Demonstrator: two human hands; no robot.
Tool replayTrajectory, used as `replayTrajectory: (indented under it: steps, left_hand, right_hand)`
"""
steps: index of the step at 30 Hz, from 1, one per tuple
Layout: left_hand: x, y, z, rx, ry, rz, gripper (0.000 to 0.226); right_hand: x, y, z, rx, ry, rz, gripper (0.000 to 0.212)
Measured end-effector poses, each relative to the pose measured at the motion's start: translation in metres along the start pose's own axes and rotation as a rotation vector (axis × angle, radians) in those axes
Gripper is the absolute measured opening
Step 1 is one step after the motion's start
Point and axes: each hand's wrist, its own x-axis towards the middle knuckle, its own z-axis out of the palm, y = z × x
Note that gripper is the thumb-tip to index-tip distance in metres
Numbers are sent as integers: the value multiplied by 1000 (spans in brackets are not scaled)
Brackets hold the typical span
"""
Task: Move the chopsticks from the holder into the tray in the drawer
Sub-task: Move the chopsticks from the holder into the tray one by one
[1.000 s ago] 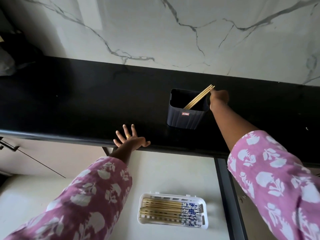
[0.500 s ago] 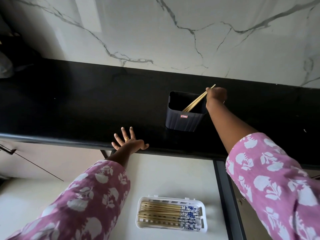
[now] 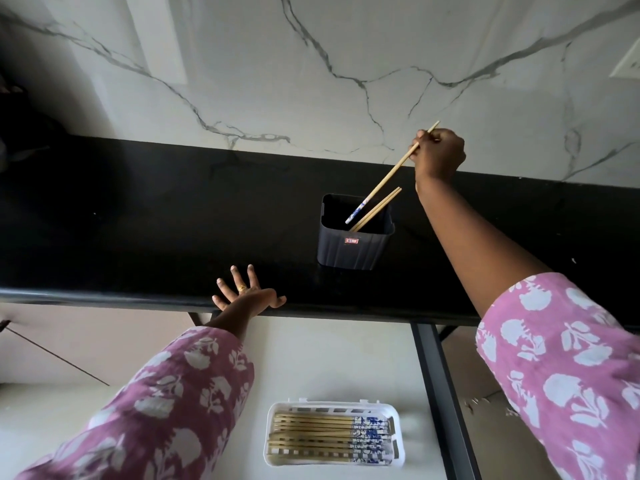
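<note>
A dark ribbed holder stands on the black counter. My right hand is raised above and to the right of it, shut on one wooden chopstick whose blue-patterned tip hangs just over the holder's mouth. Two more chopsticks lean in the holder. My left hand lies flat with fingers spread on the counter's front edge. Below, a white tray in the open drawer holds several chopsticks lying side by side.
A white marble wall rises behind the counter. The drawer's dark right rail runs beside the tray. Pale drawer floor surrounds the tray. Dark objects sit at the counter's far left.
My right hand has gripped one chopstick and lifted it up and to the right, almost out of the holder. The left hand stays on the counter edge.
</note>
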Motion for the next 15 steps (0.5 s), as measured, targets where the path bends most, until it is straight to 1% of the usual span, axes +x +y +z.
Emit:
replayTrajectory:
  steps: [4,9,12,15]
  left_hand:
    - [-7,0,-2,-3,10,10,96]
    - [-11,-1,-3,0,28,14,97]
    - [-12,-1,-2,7,35,12,98]
    - [-18,0,-2,22,56,13,96]
  right_hand:
    - [-13,-27,-22,169,6,-59,14]
    - [-49,-38,-41,299,-98,-23,20]
    - [-75,-35,-46,360,-198,31,24]
    - [-109,-20,-46,335,-374,31,25]
